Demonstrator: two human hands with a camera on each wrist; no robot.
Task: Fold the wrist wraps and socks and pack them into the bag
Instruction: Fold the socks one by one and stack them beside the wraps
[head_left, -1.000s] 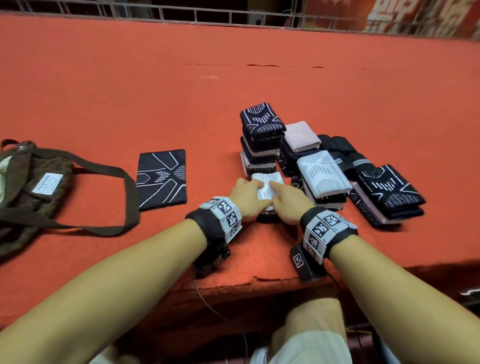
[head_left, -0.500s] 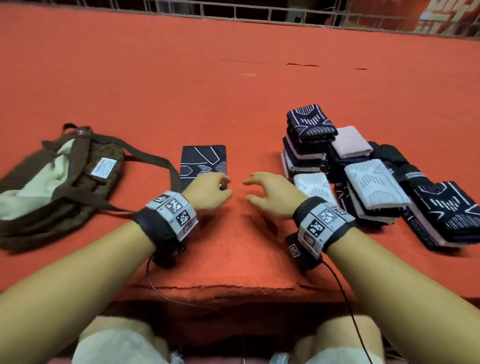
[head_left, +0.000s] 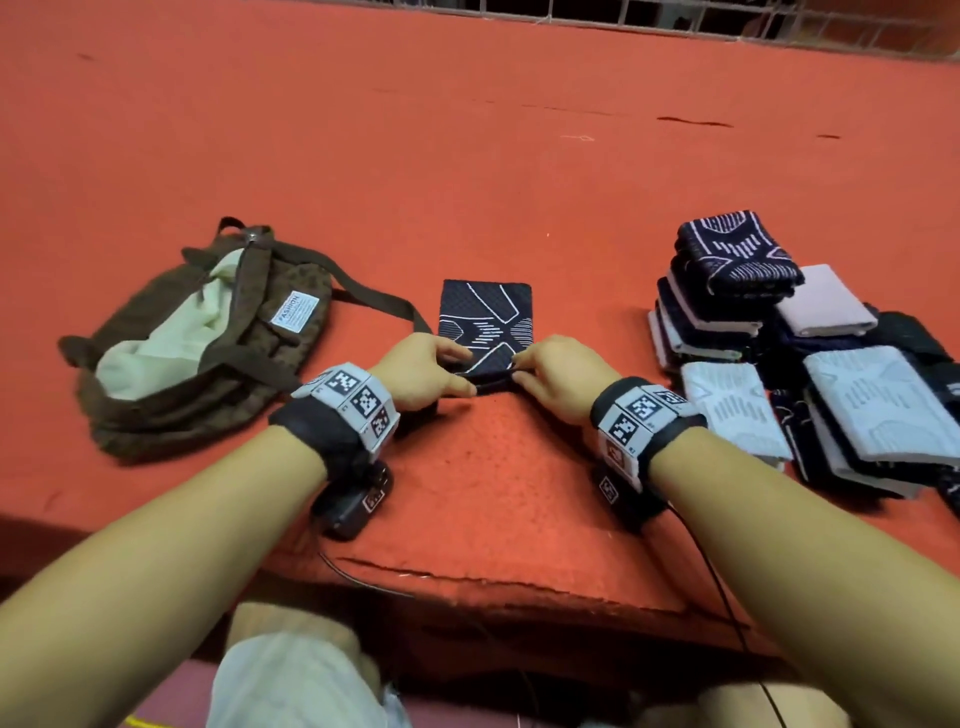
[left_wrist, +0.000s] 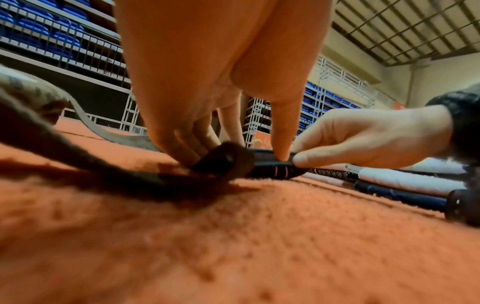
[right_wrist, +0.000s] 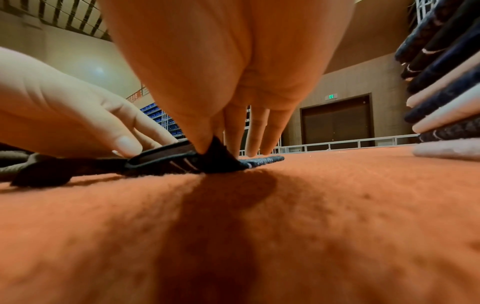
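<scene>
A flat dark wrist wrap with white line patterns lies on the orange carpeted table between the bag and the stacks. My left hand pinches its near left corner, and my right hand pinches its near right corner. The near edge is lifted slightly off the carpet. A brown fabric bag with a pale lining lies open at the left. Its strap runs under the wrap's left side.
Stacks of folded dark, white and pink wraps and socks fill the right side of the table. The table's front edge is close under my wrists. Bare carpet stretches far behind the wrap.
Both hands left the white folded piece by the stacks, moved left, and took hold of the dark wrap's near edge. The head view swung left, bringing the bag further in.
</scene>
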